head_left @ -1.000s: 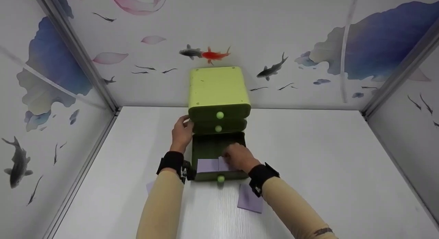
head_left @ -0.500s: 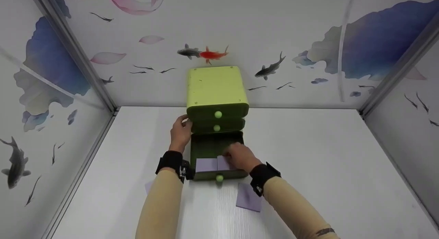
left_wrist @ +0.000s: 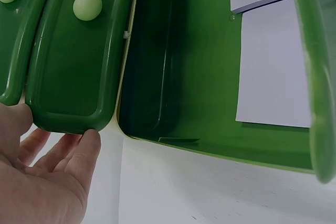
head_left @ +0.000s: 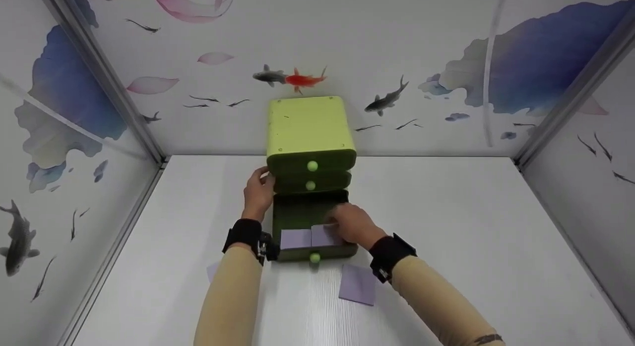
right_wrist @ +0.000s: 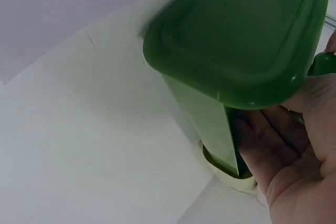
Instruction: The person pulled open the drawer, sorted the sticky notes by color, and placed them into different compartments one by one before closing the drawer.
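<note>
A green cabinet point(head_left: 307, 127) with three drawers stands against the back wall. Its bottom drawer point(head_left: 295, 212) is pulled out and holds two lilac paper pads side by side, the left pad point(head_left: 296, 239) and the right pad point(head_left: 323, 236). My left hand point(head_left: 258, 193) rests against the cabinet's left side; in the left wrist view its fairly straight fingertips touch the edge of the middle drawer point(left_wrist: 73, 72). My right hand point(head_left: 354, 224) is over the right side of the open drawer, beside the right pad. Its fingers look loosely bent, with nothing seen between them.
Another lilac pad point(head_left: 357, 285) lies on the white table point(head_left: 446, 237) in front of the drawer, near the right wrist. A lilac corner point(head_left: 212, 271) shows beside the left forearm. Printed walls enclose the table at the back and sides.
My right hand has drawn slightly to the right, uncovering more of the right pad. My left hand keeps its place at the cabinet's side. The head view has shifted a little.
</note>
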`<action>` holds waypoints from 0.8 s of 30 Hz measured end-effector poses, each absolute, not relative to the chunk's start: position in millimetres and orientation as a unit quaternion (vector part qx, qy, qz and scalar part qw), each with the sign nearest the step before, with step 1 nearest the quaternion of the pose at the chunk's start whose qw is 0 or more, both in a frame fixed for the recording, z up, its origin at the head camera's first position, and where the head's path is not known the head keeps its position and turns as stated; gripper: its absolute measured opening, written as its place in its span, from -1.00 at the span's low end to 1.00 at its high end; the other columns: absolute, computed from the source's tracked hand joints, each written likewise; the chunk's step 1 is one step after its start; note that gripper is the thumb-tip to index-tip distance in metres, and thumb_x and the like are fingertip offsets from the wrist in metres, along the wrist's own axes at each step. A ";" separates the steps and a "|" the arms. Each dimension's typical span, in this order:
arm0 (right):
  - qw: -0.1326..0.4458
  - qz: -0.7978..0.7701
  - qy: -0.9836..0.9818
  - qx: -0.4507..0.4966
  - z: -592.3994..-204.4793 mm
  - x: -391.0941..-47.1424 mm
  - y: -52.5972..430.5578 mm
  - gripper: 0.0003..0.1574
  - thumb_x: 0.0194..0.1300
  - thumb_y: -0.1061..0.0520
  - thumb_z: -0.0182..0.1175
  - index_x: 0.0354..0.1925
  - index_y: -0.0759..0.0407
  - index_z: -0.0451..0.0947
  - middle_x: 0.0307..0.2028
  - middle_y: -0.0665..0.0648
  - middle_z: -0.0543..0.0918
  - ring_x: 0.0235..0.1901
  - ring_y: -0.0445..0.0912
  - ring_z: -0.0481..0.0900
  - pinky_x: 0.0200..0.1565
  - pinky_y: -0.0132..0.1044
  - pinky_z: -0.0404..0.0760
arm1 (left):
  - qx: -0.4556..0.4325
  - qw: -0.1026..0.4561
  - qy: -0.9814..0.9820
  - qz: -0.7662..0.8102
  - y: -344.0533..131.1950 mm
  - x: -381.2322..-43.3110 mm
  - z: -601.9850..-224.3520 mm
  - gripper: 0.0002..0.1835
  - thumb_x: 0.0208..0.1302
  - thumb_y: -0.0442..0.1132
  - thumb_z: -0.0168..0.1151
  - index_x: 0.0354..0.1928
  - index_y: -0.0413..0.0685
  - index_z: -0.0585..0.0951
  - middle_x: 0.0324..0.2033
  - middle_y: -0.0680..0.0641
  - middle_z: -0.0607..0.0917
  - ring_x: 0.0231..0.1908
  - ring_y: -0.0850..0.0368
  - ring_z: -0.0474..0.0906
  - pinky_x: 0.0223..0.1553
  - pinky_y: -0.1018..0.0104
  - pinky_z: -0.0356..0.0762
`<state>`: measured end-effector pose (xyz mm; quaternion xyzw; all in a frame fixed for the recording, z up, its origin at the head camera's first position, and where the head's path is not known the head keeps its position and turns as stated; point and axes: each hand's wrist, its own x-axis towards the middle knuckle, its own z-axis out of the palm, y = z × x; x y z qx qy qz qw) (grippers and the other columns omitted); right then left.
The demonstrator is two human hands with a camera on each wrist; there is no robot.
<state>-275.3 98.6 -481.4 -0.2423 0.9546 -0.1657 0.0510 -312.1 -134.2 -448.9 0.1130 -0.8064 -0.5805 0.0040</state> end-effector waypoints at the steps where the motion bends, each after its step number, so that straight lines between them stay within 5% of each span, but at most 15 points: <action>1: 0.050 -0.172 0.953 -0.244 -479.1 -274.5 100.1 -0.69 0.15 0.42 0.20 -0.19 0.16 0.73 -0.23 0.11 0.75 -0.13 0.05 0.67 -0.05 -0.02 0.63 | 0.112 0.005 -0.807 -0.580 -134.4 -312.1 -449.0 -0.53 0.53 -0.05 -0.11 0.38 -0.01 0.34 0.20 -0.19 0.55 0.15 -0.04 0.53 0.15 0.08 0.50; 24: -0.010 -0.210 0.938 -0.274 -460.0 -260.4 161.3 -0.78 0.19 0.28 0.33 -0.15 0.17 0.73 -0.22 0.12 0.76 -0.22 -0.03 0.67 -0.16 -0.11 0.64 | 0.110 0.003 -0.803 -0.585 -134.0 -310.3 -449.2 -0.53 0.53 -0.05 -0.11 0.39 0.00 0.32 0.21 -0.19 0.54 0.16 -0.03 0.53 0.15 0.09 0.50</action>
